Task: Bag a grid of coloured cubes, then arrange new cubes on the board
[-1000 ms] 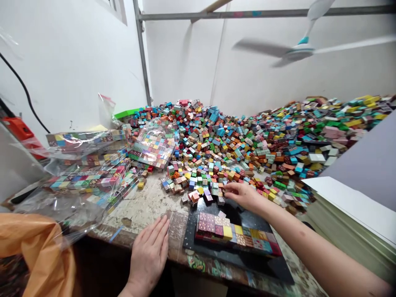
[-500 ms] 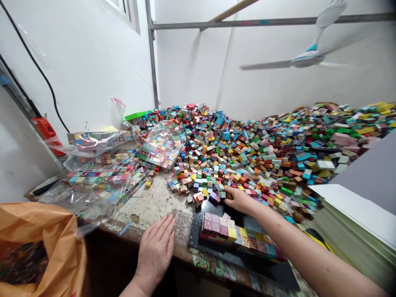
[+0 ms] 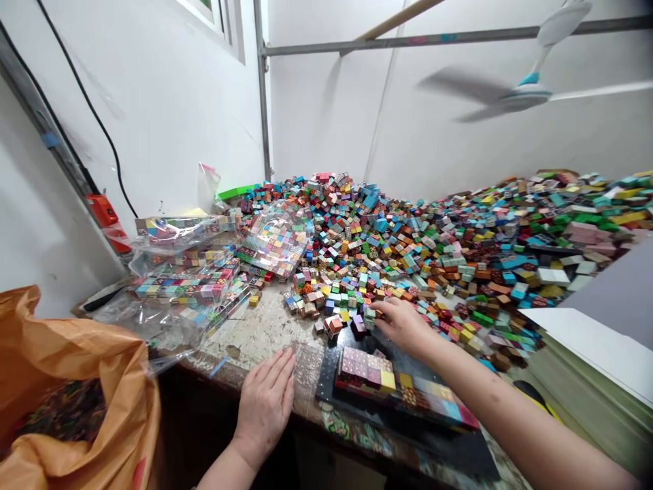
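Note:
My left hand [image 3: 266, 401] lies flat at the table's front edge, palm down and fingers stretched out. Its fingertips touch a clear plastic sheet [image 3: 307, 364]. Over the far side of a black board [image 3: 331, 381] reaches my right hand [image 3: 408, 328], its thumb and forefinger apart beside loose patterned blocks. I see nothing held in it, though its underside is hidden. Below that arm, rows of small patterned blocks [image 3: 360, 366] sit packed together on the board. A few purple blocks [image 3: 358, 327] rest near the board's far left corner.
A large heap of small colourful blocks [image 3: 388, 252] spreads along the wall. Plastic-wrapped block packs [image 3: 178, 286] are stacked left. An orange bag [image 3: 127, 361] stands front left. White sheets [image 3: 602, 347] are stacked at right, and a fan [image 3: 528, 95] turns above.
The view has shifted slightly, so everything sits a little further right. My right hand's thumb and forefinger have spread at the heap's edge. My left hand stays flat by the plastic.

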Demonstrator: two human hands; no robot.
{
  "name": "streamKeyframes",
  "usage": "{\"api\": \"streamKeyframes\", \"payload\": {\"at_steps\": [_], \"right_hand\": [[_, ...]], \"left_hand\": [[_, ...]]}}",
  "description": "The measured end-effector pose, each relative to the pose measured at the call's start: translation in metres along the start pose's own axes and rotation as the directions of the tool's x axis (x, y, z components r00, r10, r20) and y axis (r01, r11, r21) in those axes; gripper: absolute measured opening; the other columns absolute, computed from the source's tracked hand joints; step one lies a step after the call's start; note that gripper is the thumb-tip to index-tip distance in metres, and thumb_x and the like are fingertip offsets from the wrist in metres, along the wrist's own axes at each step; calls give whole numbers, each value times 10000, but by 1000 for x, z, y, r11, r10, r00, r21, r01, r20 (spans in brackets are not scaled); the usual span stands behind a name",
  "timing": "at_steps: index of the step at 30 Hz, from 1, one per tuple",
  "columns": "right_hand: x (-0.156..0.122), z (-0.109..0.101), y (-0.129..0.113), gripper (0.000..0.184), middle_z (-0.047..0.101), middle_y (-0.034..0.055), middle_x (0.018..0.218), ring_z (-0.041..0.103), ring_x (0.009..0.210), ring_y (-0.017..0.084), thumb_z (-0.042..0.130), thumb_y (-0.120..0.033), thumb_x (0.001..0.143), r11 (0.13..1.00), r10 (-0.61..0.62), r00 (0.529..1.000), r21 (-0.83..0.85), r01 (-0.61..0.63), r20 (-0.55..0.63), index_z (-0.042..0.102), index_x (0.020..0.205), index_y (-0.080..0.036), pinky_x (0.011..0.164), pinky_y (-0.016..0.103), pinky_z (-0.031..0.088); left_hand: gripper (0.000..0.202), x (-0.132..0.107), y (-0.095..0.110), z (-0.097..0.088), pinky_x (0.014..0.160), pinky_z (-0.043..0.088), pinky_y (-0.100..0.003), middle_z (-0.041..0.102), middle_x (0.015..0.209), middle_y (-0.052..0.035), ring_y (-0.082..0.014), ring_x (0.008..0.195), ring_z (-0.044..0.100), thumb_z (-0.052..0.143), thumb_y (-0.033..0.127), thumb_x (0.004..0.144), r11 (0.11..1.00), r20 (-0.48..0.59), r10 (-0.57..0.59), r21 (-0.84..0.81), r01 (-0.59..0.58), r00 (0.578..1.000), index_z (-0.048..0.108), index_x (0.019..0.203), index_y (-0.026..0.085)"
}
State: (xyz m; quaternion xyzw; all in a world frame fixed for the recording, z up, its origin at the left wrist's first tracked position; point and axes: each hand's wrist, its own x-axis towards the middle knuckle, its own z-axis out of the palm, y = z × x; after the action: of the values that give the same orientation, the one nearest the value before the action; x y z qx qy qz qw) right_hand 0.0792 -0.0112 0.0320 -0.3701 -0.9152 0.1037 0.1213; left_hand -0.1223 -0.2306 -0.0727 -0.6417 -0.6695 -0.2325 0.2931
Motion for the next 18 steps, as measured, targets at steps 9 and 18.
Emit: {"api": "streamKeyframes", "payload": {"at_steps": [9,18], "right_hand": [[-22,-27,-34,263,620,55,1006,543,929,162,505,-219,833,993,38,994,111,-27,-98,612,1070,-184,839,255,410],[-215,-16,56,457,425,193,1286,356,1202,304,342,-278,849,801,508,743,-79,-594,-436,406,1261,-92,989,468,306]], "left_hand": [[494,-5,-12,11,880,387,-391,525,1253,-80,-239,1092,527,362,244,888,989,-28,128,-67,-130,991,285,1370,170],[526,-12,-28,28,869,430,-404,525,1251,-76,-255,1063,551,346,231,864,953,-101,222,-186,-238,970,261,1382,190]]}}
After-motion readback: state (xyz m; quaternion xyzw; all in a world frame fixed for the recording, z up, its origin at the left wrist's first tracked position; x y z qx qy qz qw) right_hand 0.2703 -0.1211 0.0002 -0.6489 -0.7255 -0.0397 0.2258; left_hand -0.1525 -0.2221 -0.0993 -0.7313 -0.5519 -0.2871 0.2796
